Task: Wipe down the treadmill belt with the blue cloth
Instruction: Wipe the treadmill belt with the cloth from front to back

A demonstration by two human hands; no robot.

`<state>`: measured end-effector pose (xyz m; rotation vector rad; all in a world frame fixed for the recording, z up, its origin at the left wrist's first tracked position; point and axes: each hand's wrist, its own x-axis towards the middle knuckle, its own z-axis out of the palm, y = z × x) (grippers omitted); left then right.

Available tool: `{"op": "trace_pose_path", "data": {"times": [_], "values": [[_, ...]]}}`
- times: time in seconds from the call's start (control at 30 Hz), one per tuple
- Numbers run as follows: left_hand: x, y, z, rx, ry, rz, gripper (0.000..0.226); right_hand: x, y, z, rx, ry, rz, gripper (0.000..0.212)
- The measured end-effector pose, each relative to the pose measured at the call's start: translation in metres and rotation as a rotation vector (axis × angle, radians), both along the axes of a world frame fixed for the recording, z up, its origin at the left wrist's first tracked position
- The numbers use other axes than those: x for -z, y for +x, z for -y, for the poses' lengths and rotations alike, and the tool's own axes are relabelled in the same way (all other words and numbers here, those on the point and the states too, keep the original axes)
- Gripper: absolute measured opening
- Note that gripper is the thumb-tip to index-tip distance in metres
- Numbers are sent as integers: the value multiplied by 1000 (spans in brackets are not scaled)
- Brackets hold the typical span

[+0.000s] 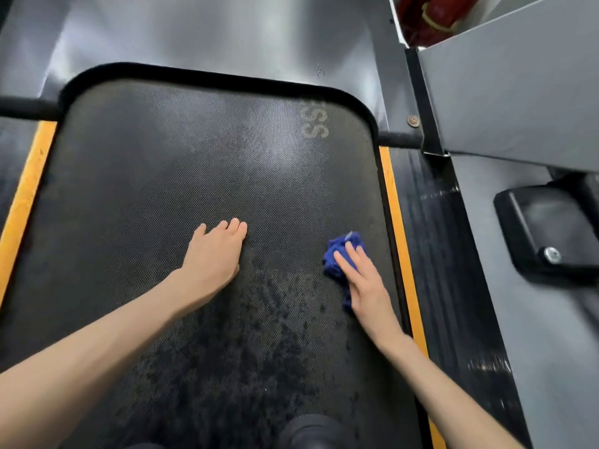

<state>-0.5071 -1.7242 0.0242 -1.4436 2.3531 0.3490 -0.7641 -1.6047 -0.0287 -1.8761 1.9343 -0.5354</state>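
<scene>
Clearly the blue cloth [330, 267] is a soft and light thing. It lies crumpled on the treadmill belt [194, 173], on the right part of it, just beside the yellow strip [393, 205] that runs along the belt's edge. The right hand [363, 286] rests on top of it with the fingers straight and nearly together, and presses it down. The fingers are not curled round the cloth. Part of the cloth sticks out in front of the fingertips and a small part shows under the palm side.

The left hand [214, 254] lies flat on the middle of the belt, well apart from the cloth, with the fingers together. It holds nothing, and I think it serves as support for the body.

A cloth like this has no stiffness, so it will bunch up and roll if it is pushed from one end only. I judge that a flat palm on its middle, as now, is the best hold, because the pressure then spreads over it. The belt looks rough and finely dotted, so the cloth should drag on it and not slip. Dark blotches [259, 335] cover the near part of the belt; they may be wet, but I cannot tell for sure. The far part looks grey and duller.
</scene>
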Motion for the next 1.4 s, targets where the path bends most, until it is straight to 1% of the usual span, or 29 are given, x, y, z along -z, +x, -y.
{"op": "trace_pose_path", "data": {"times": [0.07,0.17,0.23,0.27,0.33,0.4,0.47,0.53,0.6,0.7,0.8,0.87,0.9,0.93,1.0,1.1,1.17,1.2,1.23,1.27,1.3,1.33,1.4], "values": [[1,1,-2,-1,5,4,74,3,-11,38,4,-15,-2,48],[-1,1,-2,-1,10,-5,74,5,-21,103,173,-14,13,46],[-2,2,-2,-4,3,-12,74,5,-18,126,271,-35,25,45],[-2,3,-2,3,1,-12,73,4,-16,127,292,-51,28,44],[-1,4,-4,14,3,-15,73,3,-8,99,262,-82,7,45],[0,5,-5,10,10,-29,73,3,4,46,211,-99,-5,47],[-1,5,-4,4,20,-38,75,3,18,-8,204,-78,23,49],[-2,6,-4,4,26,-61,76,3,27,-38,209,-48,54,52],[-2,8,-5,9,34,-79,78,1,23,-34,182,-41,57,53],[-1,14,-5,9,67,-100,80,1,4,19,165,-49,23,49],[-7,17,2,44,117,-146,77,0,-1,76,299,-60,55,44],[-9,22,5,60,114,-184,74,2,9,88,402,-73,47,43],[-9,25,4,61,90,-204,73,4,18,84,412,-97,22,43],[-6,28,1,53,55,-224,72,8,29,74,378,-132,1,44],[1,33,-9,14,-30,-263,69,15,62,41,204,-177,-13,47],[13,37,-23,-58,-117,-320,66,15,104,-14,-165,-70,18,52],[21,43,-25,-56,-141,-353,65,9,89,-21,-426,-40,-14,55],[24,48,-25,-47,-153,-354,64,9,71,-13,-517,-49,-48,57],[24,54,-24,-43,-165,-349,63,8,52,-1,-534,-41,-60,59],[24,60,-22,-46,-172,-341,62,9,34,13,-470,-34,-64,60],[24,65,-20,-51,-176,-331,61,9,20,27,-341,-24,-50,60],[24,70,-19,-55,-174,-317,63,7,15,41,-188,-25,-37,58],[26,76,-18,-50,-152,-283,68,6,33,57,116,-31,-66,58]]}}
